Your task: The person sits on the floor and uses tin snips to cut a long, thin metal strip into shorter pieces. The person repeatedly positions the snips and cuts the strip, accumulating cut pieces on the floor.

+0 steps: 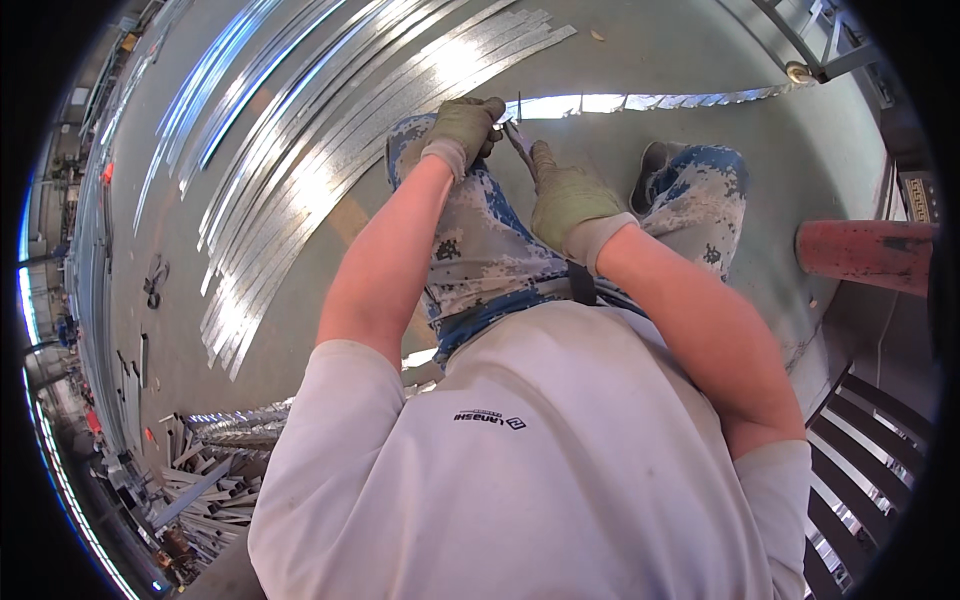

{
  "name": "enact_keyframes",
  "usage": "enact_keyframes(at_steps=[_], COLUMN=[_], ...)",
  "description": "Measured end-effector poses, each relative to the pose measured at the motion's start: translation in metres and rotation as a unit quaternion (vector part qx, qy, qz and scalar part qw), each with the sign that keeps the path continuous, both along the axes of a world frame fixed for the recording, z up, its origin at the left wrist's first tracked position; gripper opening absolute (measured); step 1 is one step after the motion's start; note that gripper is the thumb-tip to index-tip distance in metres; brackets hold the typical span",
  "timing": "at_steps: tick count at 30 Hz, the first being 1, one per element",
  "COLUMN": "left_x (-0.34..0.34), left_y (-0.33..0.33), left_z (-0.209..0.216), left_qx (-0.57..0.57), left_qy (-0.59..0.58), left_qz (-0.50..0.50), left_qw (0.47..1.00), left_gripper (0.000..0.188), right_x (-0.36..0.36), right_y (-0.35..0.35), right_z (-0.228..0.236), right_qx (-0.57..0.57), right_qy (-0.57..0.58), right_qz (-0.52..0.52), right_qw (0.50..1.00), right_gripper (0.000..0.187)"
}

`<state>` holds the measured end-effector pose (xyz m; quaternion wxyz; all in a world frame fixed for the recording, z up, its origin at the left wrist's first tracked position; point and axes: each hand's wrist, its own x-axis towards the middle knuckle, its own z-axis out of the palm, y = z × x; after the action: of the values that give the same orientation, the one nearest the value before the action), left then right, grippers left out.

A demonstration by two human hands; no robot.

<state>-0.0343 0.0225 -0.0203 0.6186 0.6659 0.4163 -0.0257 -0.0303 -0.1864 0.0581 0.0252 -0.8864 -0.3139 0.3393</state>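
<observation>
My left hand [465,128], in a greenish work glove, is closed at the near end of a long shiny metal strip [600,103]. Along its near edge this strip has several notches, and it stretches off to the right across the floor. In my gloved right hand [575,200] is a pair of tin snips [519,140]. The blades point away from me and stand apart at the strip, just right of my left hand. My fingers hide most of the snips' handles and the strip's end.
Many long metal strips [330,170] lie side by side on the grey floor at the left. Metal offcuts [205,490] are heaped at the lower left. A red pipe [865,255] juts in at the right, above a dark slatted rack [865,450]. A metal frame on a caster [797,72] stands far right.
</observation>
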Motion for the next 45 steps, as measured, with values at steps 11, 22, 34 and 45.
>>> enact_keyframes(at_steps=[11, 22, 34, 45], left_x=[-0.01, -0.018, -0.015, -0.019], left_y=[-0.001, 0.002, -0.05, -0.095], left_z=[0.006, 0.006, 0.038, 0.078], left_qx=[-0.023, -0.02, -0.002, -0.085], left_qy=[-0.071, -0.059, -0.098, -0.12], left_qz=[-0.031, -0.07, -0.069, -0.015], left_qw=[0.997, 0.996, 0.993, 0.989], left_gripper=[0.039, 0.038, 0.038, 0.036], right_x=[0.024, 0.057, 0.067, 0.06], right_y=[-0.07, -0.113, -0.118, -0.118], right_z=[-0.079, -0.096, -0.117, -0.068], right_qx=[0.186, 0.445, 0.54, 0.594], right_qy=[0.214, 0.455, 0.549, 0.611], right_qz=[-0.228, -0.489, -0.484, -0.403], right_qw=[0.932, 0.597, 0.415, 0.334], right_gripper=[0.064, 0.06, 0.068, 0.081])
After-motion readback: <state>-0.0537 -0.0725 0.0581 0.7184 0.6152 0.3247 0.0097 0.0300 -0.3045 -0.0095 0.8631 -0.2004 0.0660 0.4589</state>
